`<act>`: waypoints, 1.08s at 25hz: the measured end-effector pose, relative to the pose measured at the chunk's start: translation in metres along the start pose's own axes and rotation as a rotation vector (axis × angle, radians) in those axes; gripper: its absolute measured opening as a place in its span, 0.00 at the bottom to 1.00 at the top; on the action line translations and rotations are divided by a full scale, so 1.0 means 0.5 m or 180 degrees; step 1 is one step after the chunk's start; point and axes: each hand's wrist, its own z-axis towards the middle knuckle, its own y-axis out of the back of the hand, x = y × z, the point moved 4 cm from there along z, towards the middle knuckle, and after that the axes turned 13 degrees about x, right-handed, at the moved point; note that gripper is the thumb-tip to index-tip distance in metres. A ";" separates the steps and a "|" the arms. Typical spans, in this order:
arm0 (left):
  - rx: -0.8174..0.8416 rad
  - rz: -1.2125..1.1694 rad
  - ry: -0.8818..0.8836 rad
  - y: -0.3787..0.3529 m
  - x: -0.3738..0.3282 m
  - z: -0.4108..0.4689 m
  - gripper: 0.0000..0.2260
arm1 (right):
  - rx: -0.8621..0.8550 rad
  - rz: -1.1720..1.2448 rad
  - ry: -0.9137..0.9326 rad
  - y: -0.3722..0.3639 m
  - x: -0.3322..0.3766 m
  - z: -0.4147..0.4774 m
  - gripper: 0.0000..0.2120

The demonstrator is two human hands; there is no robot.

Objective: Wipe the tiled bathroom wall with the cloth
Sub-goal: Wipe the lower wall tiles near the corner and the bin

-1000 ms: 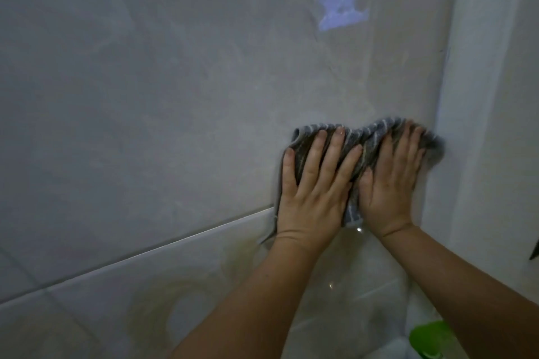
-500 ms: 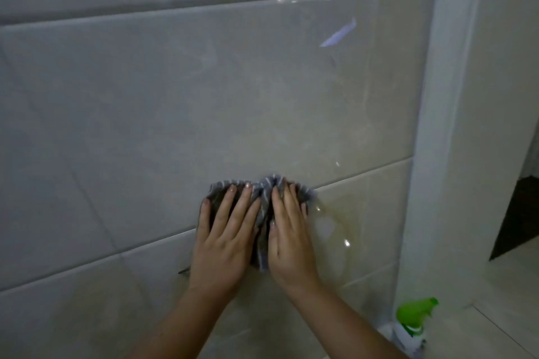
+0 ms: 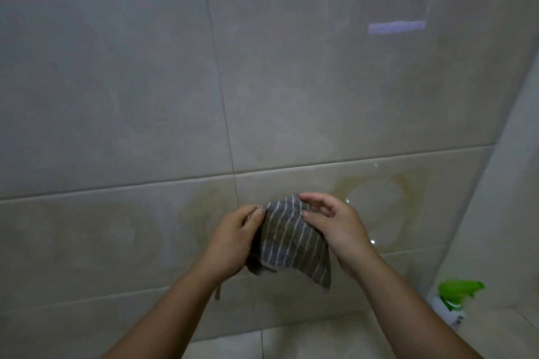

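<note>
Your left hand (image 3: 233,237) pinches the left edge of the grey striped cloth (image 3: 291,239) with curled fingers; your right hand (image 3: 339,230) grips its upper right edge between thumb and fingertips. The cloth hangs between both hands before the lower rows of the tiled wall (image 3: 116,81), one corner drooping. A green-topped spray bottle (image 3: 453,300) stands at lower right, well apart from your hands.

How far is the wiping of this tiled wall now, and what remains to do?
Done: the upper tiles look even, without streaks. In hand: the left hand and right hand hold the striped cloth away from the tiles, apparently refolding it. Left: yellowish ring marks show on the lower tiles, stain or pattern I cannot tell, so that row probably needs more wiping.
</note>
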 end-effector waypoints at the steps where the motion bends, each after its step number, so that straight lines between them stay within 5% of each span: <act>1: 0.0046 -0.0253 0.0155 0.005 0.012 -0.009 0.13 | 0.0055 -0.0074 -0.0199 -0.009 -0.013 -0.001 0.13; 4: 0.0103 -0.1210 0.0813 0.007 0.047 -0.035 0.14 | 0.0294 -0.0327 -0.0636 -0.044 -0.040 -0.002 0.07; 9: -0.0125 -0.2078 0.1563 0.038 0.089 -0.042 0.12 | 0.1554 -0.2285 -0.0295 -0.145 -0.008 -0.031 0.27; 12: 0.0195 -0.2036 0.1866 0.046 0.105 -0.042 0.16 | 0.1510 -0.2536 -0.0155 -0.171 -0.027 -0.026 0.17; 14: 0.0766 -0.2255 0.1685 0.051 0.095 -0.050 0.15 | 0.1290 -0.2019 -0.0413 -0.160 -0.042 -0.014 0.07; 17: 0.1167 -0.2136 0.1325 0.066 0.082 -0.064 0.33 | 0.0827 -0.1087 -0.0961 -0.140 -0.058 -0.003 0.04; 19: 0.0884 -0.1773 0.1156 0.076 0.085 -0.064 0.34 | 0.0678 -0.0471 -0.1271 -0.137 -0.070 -0.005 0.04; 23: -0.0072 -0.1488 0.0831 0.109 0.096 -0.059 0.14 | 0.0641 0.0740 -0.1612 -0.138 -0.078 -0.003 0.07; 27: -0.0952 -0.0758 0.0470 0.137 0.102 -0.064 0.10 | 0.1095 0.1668 -0.1909 -0.144 -0.054 -0.013 0.12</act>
